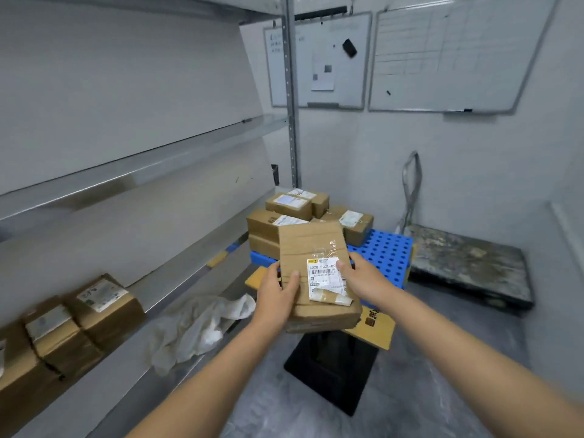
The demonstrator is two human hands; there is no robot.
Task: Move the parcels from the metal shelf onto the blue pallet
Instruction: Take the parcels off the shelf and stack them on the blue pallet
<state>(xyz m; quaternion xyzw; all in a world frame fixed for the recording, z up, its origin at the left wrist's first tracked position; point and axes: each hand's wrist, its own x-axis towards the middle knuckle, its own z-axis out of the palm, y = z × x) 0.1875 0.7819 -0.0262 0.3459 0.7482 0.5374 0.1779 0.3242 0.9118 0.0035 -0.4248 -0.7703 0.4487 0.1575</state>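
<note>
Head view: left hand (276, 294) and right hand (360, 276) grip a flat cardboard parcel (316, 267) by its sides, thumbs on top, short of the blue pallet (384, 251). Recommended: keep it level and set it beside the stacked parcels (294, 216).

The parcel (311, 245) between the left hand (275, 295) and right hand (360, 276) is matt brown cardboard, creased, crossed by glossy clear tape (328, 248) and bearing a white paper label (325, 276). Beyond the hands, the blue pallet (385, 251) looks like smooth hard plastic pierced with round holes, under stacked parcels (265, 226) of the same dull cardboard. Left of the left hand, the metal shelf (177, 279) is smooth grey with a soft sheen, beside crumpled thin whitish plastic film (192, 330).
</note>
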